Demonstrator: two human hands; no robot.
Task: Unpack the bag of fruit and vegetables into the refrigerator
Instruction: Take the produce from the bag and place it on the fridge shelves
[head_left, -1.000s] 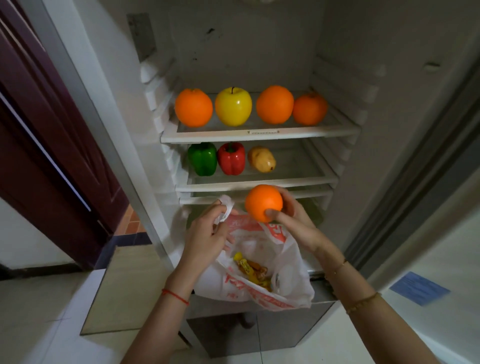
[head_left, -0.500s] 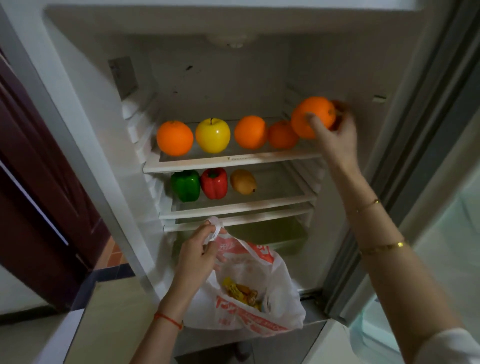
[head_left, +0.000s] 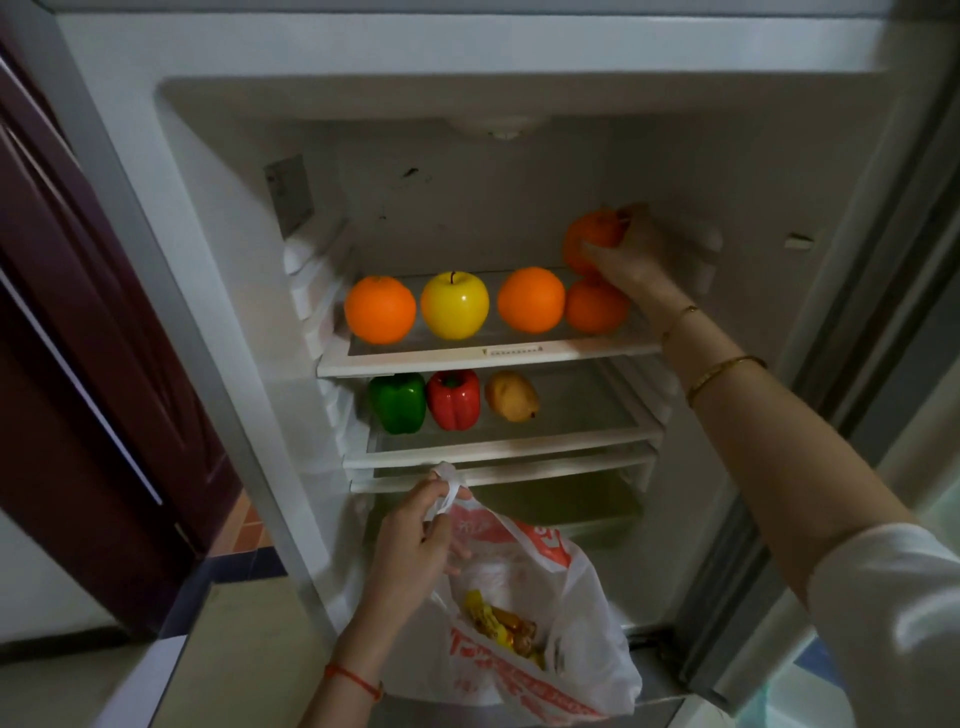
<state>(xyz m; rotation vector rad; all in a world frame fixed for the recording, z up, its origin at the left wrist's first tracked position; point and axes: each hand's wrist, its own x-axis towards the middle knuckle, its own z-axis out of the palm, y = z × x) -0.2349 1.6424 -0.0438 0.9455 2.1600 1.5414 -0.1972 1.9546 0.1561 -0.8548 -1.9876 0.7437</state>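
Observation:
My right hand (head_left: 631, 254) grips an orange (head_left: 589, 239) deep inside the open refrigerator, at the back right of the top shelf (head_left: 483, 358), just above and behind another orange (head_left: 595, 306). My left hand (head_left: 415, 545) holds the handle of a white and red plastic bag (head_left: 540, 634) below the shelves; yellow and orange items lie inside it. Along the top shelf stand an orange (head_left: 380, 309), a yellow apple (head_left: 454, 305) and an orange (head_left: 531, 300).
The second shelf (head_left: 571, 431) carries a green pepper (head_left: 397, 401), a red pepper (head_left: 453, 397) and a yellowish fruit (head_left: 511, 396). A crisper drawer (head_left: 571, 504) sits beneath. A dark red door (head_left: 78, 338) stands left of the fridge.
My right hand has carried the orange up from the bag to the back right of the top shelf. The left hand has kept hold of the bag. The camera has tilted up.

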